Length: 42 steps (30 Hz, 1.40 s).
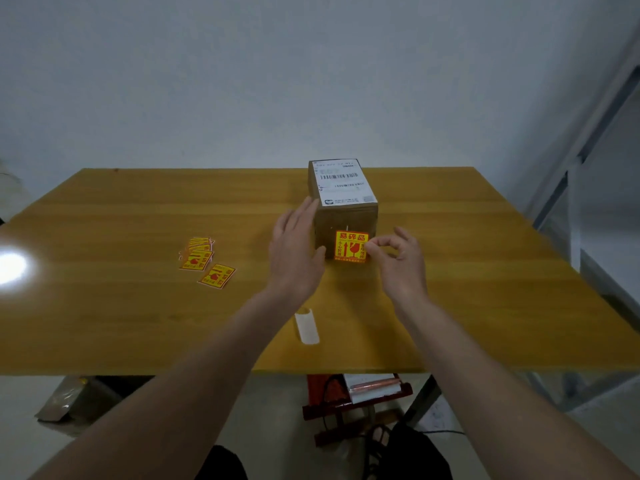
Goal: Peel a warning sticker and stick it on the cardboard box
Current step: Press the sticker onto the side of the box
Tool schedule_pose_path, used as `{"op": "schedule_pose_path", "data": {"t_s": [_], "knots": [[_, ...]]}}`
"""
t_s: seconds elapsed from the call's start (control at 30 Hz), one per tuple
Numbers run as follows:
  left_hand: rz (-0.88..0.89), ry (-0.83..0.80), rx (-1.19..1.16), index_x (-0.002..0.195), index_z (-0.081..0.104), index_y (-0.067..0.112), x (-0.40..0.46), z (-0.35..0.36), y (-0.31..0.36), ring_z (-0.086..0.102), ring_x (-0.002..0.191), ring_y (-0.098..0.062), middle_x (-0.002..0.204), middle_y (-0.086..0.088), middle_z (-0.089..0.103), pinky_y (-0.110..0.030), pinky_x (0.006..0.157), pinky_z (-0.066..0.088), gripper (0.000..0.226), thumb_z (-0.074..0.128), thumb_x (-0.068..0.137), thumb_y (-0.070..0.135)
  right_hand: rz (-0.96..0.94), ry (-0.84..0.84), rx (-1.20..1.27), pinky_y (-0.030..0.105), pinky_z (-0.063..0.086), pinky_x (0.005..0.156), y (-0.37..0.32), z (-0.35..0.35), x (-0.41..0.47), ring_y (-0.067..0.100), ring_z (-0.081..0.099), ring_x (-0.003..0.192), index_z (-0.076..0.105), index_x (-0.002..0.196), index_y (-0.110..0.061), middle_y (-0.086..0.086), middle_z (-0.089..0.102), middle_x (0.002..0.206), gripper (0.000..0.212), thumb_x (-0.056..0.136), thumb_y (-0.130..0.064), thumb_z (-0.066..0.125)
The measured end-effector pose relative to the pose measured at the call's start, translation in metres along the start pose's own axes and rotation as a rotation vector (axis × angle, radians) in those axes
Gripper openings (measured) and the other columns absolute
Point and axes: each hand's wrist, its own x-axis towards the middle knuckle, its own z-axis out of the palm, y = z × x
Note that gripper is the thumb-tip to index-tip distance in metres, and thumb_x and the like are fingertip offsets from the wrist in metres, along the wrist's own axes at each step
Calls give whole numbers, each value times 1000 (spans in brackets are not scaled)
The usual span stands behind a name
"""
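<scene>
A brown cardboard box with a white shipping label on top stands in the middle of the wooden table. A yellow and red warning sticker lies flat on its near face. My left hand is open, its palm against the box's left side. The thumb and forefinger of my right hand are curled at the sticker's right edge, touching it. A curled white backing paper lies on the table between my forearms.
A small pile of warning stickers and one loose sticker lie on the table to the left. A bright light glare marks the far left. A red stool with items stands under the table's near edge.
</scene>
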Motion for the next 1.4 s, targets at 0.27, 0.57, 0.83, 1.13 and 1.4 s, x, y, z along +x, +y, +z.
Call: {"op": "schedule_pose_path", "data": {"t_s": [0.27,0.57,0.83,1.13,1.4], "knots": [[79,-157,-22,142,28,21,49,24,-4,28,137,-21,146,-6,38,-41,112,31,71,49,82,-10,-13,-38,106,46,35,111,15,14,48,22,37,138,65,66,-19,10,42,147,20,83,-9,67],[202,-35,-107,128,49,11,54,42,-25,38,130,-20,135,-6,51,-32,109,30,51,57,81,-5,-40,-32,114,33,45,98,25,27,68,15,51,115,65,66,-20,5,52,136,21,83,-7,67],[185,29,-112,125,54,13,56,47,-25,40,126,-16,130,-3,56,-24,104,30,45,62,82,0,-16,2,101,24,41,91,25,27,72,10,48,112,70,81,-12,3,52,133,5,83,-9,67],[131,73,-117,122,57,12,57,49,-19,42,123,-15,127,-2,58,-26,104,34,40,62,84,3,-19,30,93,37,47,98,26,30,74,20,53,118,66,71,-25,5,54,128,18,82,-10,69],[105,109,-48,121,59,14,60,52,-15,43,120,-11,124,0,60,-16,98,29,38,63,84,6,-25,52,72,38,45,99,26,33,74,20,52,119,67,75,-22,5,54,128,13,81,-11,69]]}}
